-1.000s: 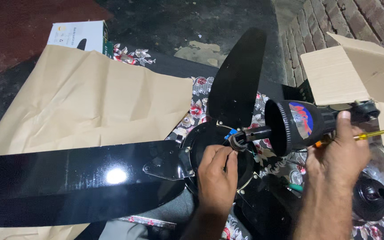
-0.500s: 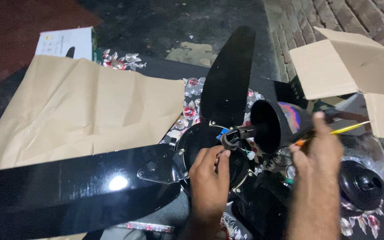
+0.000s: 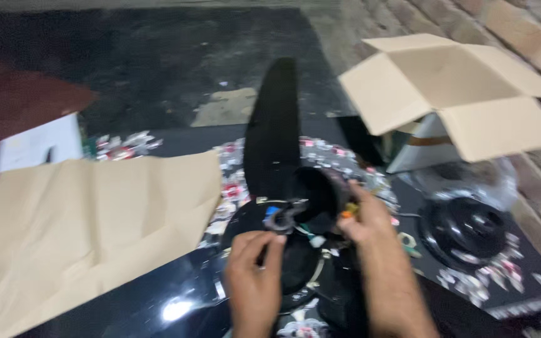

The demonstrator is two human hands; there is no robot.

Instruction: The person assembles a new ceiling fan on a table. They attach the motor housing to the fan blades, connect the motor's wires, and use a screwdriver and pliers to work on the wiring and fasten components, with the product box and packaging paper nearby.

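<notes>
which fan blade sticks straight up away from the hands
The matte black blade above the motor hub; the other, glossy blade lies toward the lower left.
</notes>
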